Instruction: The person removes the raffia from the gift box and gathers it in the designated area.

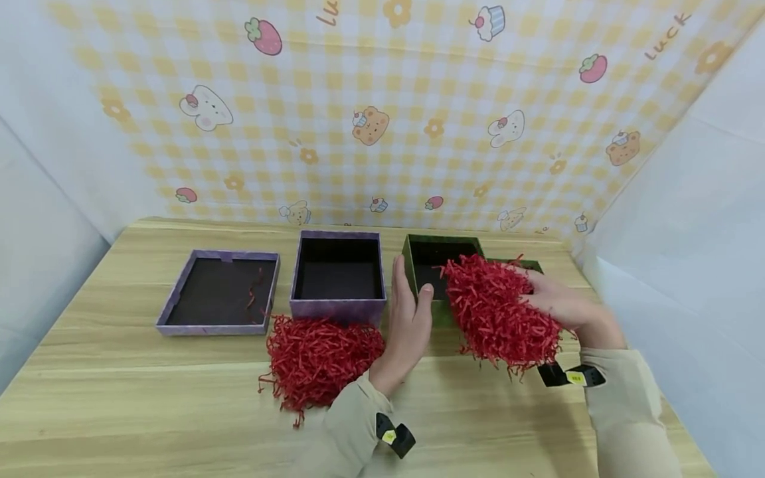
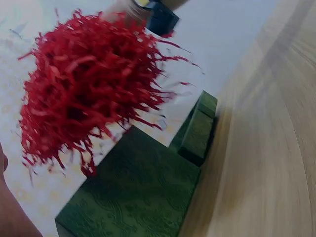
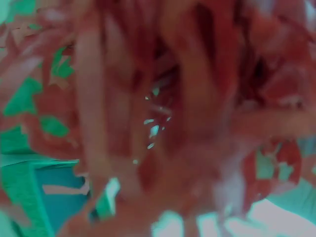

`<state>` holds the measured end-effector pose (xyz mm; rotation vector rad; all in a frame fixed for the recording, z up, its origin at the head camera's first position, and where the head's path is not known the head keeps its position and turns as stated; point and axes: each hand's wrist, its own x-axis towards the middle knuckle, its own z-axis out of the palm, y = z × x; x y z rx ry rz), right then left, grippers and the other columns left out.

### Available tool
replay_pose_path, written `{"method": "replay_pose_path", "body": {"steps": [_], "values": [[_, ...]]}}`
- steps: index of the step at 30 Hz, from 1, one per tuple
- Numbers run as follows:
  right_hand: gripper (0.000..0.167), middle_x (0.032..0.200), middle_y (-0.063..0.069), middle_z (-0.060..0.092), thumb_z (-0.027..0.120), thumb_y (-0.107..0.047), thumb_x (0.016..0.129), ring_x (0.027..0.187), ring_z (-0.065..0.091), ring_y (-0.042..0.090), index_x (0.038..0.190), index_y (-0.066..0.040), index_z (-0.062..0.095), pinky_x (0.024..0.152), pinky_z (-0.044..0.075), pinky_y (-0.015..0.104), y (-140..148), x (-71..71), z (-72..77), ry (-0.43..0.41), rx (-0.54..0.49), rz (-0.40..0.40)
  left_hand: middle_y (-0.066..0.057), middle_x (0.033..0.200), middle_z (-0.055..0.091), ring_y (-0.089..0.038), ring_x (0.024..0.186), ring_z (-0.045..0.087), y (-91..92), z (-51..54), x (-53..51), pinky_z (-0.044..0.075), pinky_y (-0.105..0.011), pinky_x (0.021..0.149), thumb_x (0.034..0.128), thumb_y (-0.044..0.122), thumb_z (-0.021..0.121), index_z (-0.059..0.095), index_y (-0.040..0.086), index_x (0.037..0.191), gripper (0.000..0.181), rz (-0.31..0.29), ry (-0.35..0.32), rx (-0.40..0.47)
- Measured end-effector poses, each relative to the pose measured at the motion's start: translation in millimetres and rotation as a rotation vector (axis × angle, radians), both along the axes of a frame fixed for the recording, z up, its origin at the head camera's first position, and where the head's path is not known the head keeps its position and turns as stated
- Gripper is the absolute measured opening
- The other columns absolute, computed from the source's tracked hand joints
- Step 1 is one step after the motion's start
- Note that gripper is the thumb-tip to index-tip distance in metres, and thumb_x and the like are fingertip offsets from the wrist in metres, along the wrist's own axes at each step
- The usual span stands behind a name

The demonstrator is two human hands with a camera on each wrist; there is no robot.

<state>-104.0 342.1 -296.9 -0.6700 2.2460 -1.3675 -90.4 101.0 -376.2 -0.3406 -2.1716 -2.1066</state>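
Note:
A big clump of red shredded paper [image 1: 502, 312] hangs above the right side of a green box [image 1: 442, 312]. My right hand [image 1: 556, 299] holds the clump from its right side, with most fingers hidden by the strands. In the right wrist view, blurred paper strips [image 3: 168, 118] fill nearly everything. Upright at the left wall of the green box is my left hand [image 1: 409, 325], its fingers straight and its thumb toward the box; whether it touches the wall I cannot tell. The left wrist view shows the clump [image 2: 94, 84] above the box's green side [image 2: 143, 182].
A second heap of red shredded paper [image 1: 323, 362] lies in front of an open purple box [image 1: 340, 309]. Left of that is a shallow purple lid [image 1: 218, 328] with a few red strands inside. A green lid [image 1: 532, 265] sits partly hidden behind the right hand.

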Motion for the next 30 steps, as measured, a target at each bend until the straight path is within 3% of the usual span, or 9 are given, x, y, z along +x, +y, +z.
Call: {"method": "replay_pose_path", "body": {"steps": [4,9,12,16,21,23,30], "values": [[0.047,0.121,0.017,0.055,0.048,0.001,0.094,0.094,0.061,0.024,0.139,0.002,0.034,0.080,0.050,0.038,-2.0,3.2,-13.1,-0.112,-0.104,0.088,0.006,0.154,-0.004,-0.011,0.139,0.001,-0.1,8.5,6.1,0.011,-0.046,0.109,0.1016,0.032,0.035,0.001,0.022,0.151,0.061,-0.031,0.029,0.026],[0.050,0.127,0.010,0.054,0.050,-0.002,0.094,0.105,0.057,0.019,0.141,0.005,0.032,0.086,0.046,0.031,-10.2,1.8,-26.8,-0.083,-0.023,0.129,0.009,0.154,-0.003,-0.010,0.139,0.002,-6.6,16.5,12.7,0.015,-0.048,0.108,0.1013,0.035,0.035,0.004,0.026,0.150,0.059,-0.044,0.068,0.060],[0.049,0.127,0.011,0.054,0.051,-0.002,0.094,0.107,0.056,0.019,0.140,0.005,0.034,0.086,0.046,0.031,-15.9,-1.0,-34.3,-0.109,-0.023,0.164,0.007,0.154,-0.003,-0.011,0.139,0.002,-14.5,23.6,16.7,0.016,-0.049,0.108,0.1017,0.031,0.036,0.006,0.025,0.150,0.057,-0.059,0.103,0.081],[0.047,0.127,0.012,0.053,0.054,-0.004,0.093,0.109,0.055,0.020,0.138,-0.001,0.040,0.087,0.046,0.032,-23.4,-3.5,-44.1,-0.120,-0.002,0.187,0.006,0.154,0.000,-0.012,0.139,0.003,-31.6,36.0,23.5,0.015,-0.049,0.108,0.1015,0.032,0.037,0.010,0.024,0.150,0.056,-0.090,0.127,0.043],[0.046,0.125,0.007,0.055,0.058,-0.012,0.092,0.108,0.055,0.018,0.136,-0.009,0.045,0.088,0.044,0.029,-33.4,-1.6,-56.4,-0.090,0.119,0.182,0.009,0.153,0.001,-0.012,0.139,0.005,-68.6,49.0,38.7,0.016,-0.052,0.107,0.1002,0.034,0.040,0.014,0.030,0.149,0.056,-0.180,0.108,-0.075],[0.051,0.130,0.007,0.052,0.060,-0.016,0.091,0.113,0.052,0.018,0.139,-0.007,0.042,0.090,0.042,0.028,-37.7,0.1,-60.6,-0.100,0.163,0.174,0.010,0.153,0.002,-0.013,0.139,0.006,-86.6,52.0,44.5,0.017,-0.055,0.105,0.0999,0.034,0.041,0.014,0.032,0.149,0.056,-0.188,0.123,-0.159],[0.066,0.138,0.018,0.042,0.062,-0.023,0.089,0.123,0.042,0.031,0.142,0.003,0.033,0.092,0.040,0.031,-46.8,9.0,-68.9,-0.107,0.267,0.126,0.003,0.155,0.005,-0.022,0.139,0.012,-147.7,54.4,49.5,0.019,-0.062,0.100,0.0971,0.019,0.048,0.021,0.023,0.149,0.059,-0.101,0.334,-0.418]]}}
